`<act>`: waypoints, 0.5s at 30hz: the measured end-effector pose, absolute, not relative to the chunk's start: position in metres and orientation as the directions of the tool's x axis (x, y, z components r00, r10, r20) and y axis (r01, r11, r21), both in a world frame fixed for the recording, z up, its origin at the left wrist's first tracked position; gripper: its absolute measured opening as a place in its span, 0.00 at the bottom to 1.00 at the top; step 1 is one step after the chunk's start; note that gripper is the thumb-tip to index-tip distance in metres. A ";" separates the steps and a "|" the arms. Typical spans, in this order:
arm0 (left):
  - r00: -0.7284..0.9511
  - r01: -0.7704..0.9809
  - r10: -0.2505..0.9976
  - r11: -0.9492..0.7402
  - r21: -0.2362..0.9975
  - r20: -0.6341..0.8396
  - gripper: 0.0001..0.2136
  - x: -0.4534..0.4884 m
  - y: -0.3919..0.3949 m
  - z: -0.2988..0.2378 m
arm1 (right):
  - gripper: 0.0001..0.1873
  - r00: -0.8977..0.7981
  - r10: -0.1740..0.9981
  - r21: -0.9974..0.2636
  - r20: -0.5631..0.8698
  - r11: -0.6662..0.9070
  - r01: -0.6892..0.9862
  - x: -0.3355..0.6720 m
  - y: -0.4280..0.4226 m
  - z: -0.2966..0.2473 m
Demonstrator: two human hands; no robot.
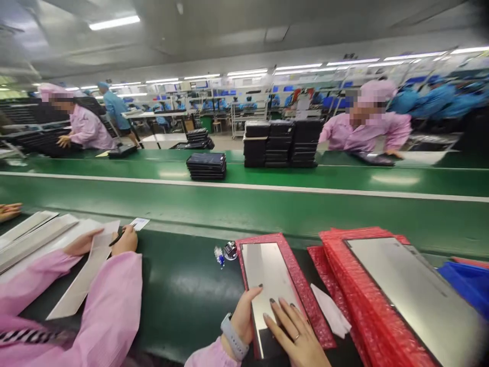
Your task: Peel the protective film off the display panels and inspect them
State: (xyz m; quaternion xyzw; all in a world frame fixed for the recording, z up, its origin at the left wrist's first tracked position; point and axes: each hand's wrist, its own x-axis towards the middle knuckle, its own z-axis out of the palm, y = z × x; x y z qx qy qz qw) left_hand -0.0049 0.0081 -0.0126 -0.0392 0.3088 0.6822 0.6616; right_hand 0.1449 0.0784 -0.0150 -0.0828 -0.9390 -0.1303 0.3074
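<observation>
A silver flat panel [267,275] lies on a sheet of red bubble wrap [301,295] on the dark green bench in front of me. My left hand [241,321], with a watch on its wrist, holds the panel's near left edge, thumb on top. Flat on the panel's near end rests my right hand [296,334], its fingers stretched out and a ring on one of them. A white slip [330,311] lies just right of the wrap.
To the right, a larger panel [405,290] tops a pile of red bubble wrap, beside a blue tray [471,283]. A co-worker's hand [124,239] holds a pen over paper strips on the left. Black tray stacks [206,165] ride the green conveyor [305,209]. People in pink work beyond.
</observation>
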 end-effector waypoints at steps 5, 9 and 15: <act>-0.118 -0.944 0.834 0.073 0.321 -0.538 0.29 -0.007 0.015 -0.004 | 0.29 -0.754 0.242 -0.073 0.611 0.965 0.251 0.148 0.065 -0.027; -0.102 -0.927 0.861 0.100 0.362 -0.498 0.25 -0.008 0.010 0.001 | 0.24 -0.749 0.360 -0.189 0.556 0.932 0.308 0.154 0.064 -0.014; -0.065 -0.936 0.914 0.084 0.343 -0.401 0.30 -0.007 0.007 -0.001 | 0.29 -0.814 0.296 -0.076 0.500 0.951 0.299 0.163 0.078 -0.006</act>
